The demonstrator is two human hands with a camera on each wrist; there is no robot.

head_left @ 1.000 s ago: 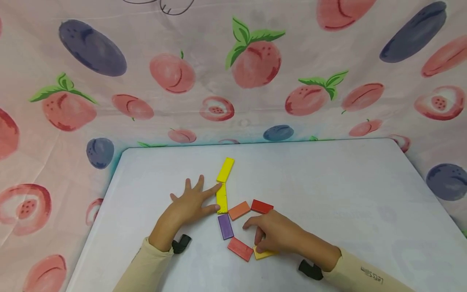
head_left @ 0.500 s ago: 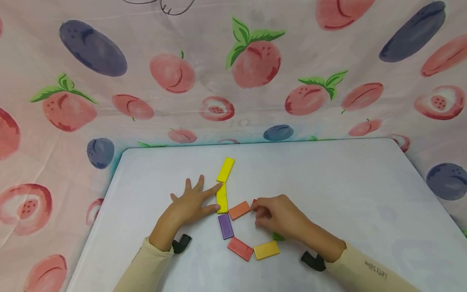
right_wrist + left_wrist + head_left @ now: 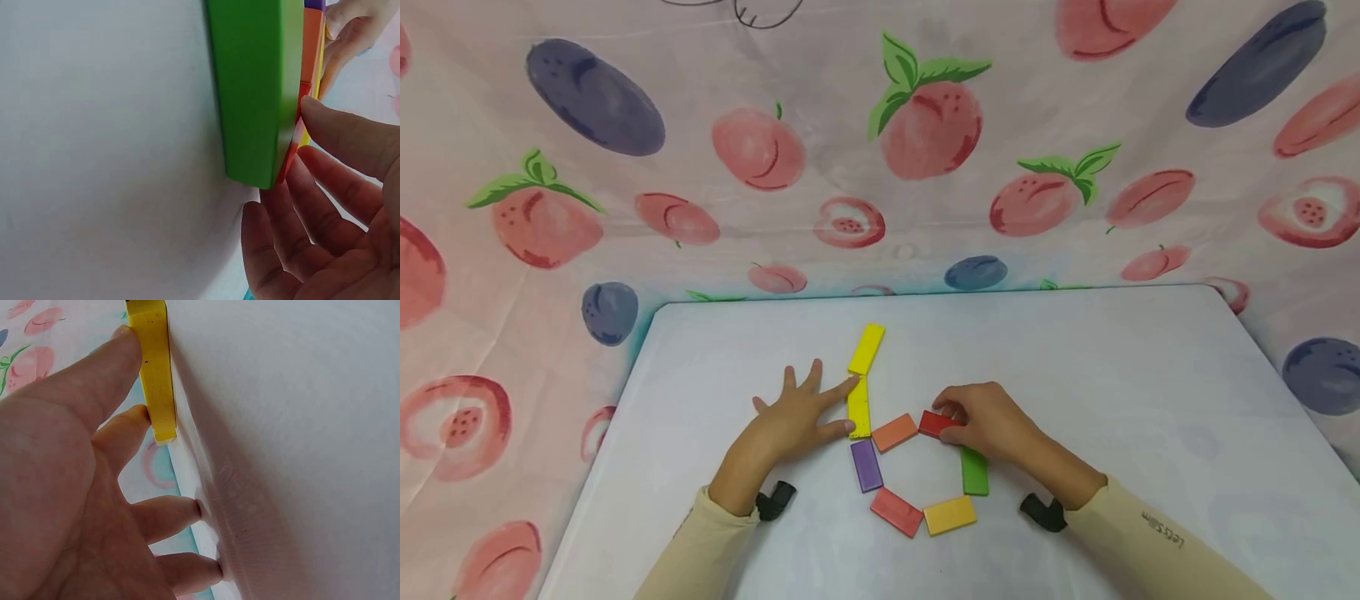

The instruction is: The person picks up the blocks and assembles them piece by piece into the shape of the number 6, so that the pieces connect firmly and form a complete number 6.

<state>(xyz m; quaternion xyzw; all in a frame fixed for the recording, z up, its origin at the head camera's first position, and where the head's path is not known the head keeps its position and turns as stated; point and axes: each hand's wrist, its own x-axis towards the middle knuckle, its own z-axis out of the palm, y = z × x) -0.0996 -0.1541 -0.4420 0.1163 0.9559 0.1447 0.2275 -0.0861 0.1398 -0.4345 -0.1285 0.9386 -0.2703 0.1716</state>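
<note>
My left hand (image 3: 793,425) rests spread on the board, its thumb and index fingertips against the left side of a bright yellow block (image 3: 858,407). In the left wrist view the same yellow block (image 3: 156,369) shows beside those fingertips. My right hand (image 3: 996,421) pinches a flat red block (image 3: 935,424) between thumb and fingers; its right end is hidden. An orange block (image 3: 895,432) lies against the red one's left end. Just below the right hand lies a green block (image 3: 975,473), large in the right wrist view, where the red block (image 3: 292,147) appears behind it.
A second yellow block (image 3: 867,348) continues upward from the first. Purple (image 3: 867,466), pinkish-red (image 3: 897,512) and golden-yellow (image 3: 950,515) blocks complete a ring with the orange, red and green ones. All lie on a white board (image 3: 1120,375) before a fruit-print cloth (image 3: 700,75).
My right hand has moved up from the golden-yellow block to the red block, first at its left end, now farther right along it. The green block has come into view. My left hand stays put.
</note>
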